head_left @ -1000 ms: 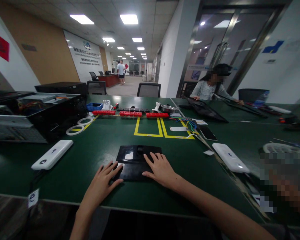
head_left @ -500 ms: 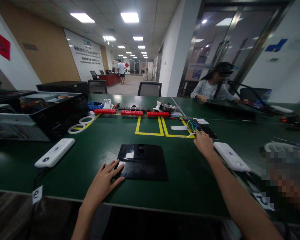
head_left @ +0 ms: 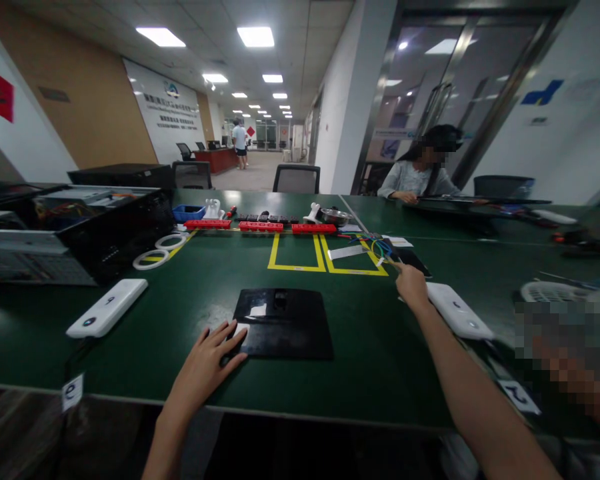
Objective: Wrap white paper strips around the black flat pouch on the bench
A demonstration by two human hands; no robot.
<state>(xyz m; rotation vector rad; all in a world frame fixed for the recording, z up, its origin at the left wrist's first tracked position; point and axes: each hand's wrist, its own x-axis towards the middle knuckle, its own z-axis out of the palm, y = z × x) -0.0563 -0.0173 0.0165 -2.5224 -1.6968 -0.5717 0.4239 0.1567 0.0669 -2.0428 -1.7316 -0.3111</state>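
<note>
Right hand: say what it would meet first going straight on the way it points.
Most likely the coloured wires, just ahead of the right hand; depth is unclear, so it may already touch them.

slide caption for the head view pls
At a green table, left hand on a glossy black panel, right hand extended near coloured wires.

Left hand [head_left: 207, 363] bare, slim fingers [head_left: 234, 361] ungloved, right hand [head_left: 411, 287] likewise bare, both forearms [head_left: 463, 380] uncovered as far as I can see, dark area [head_left: 280, 453] between them too dim to identify as clothing
</note>
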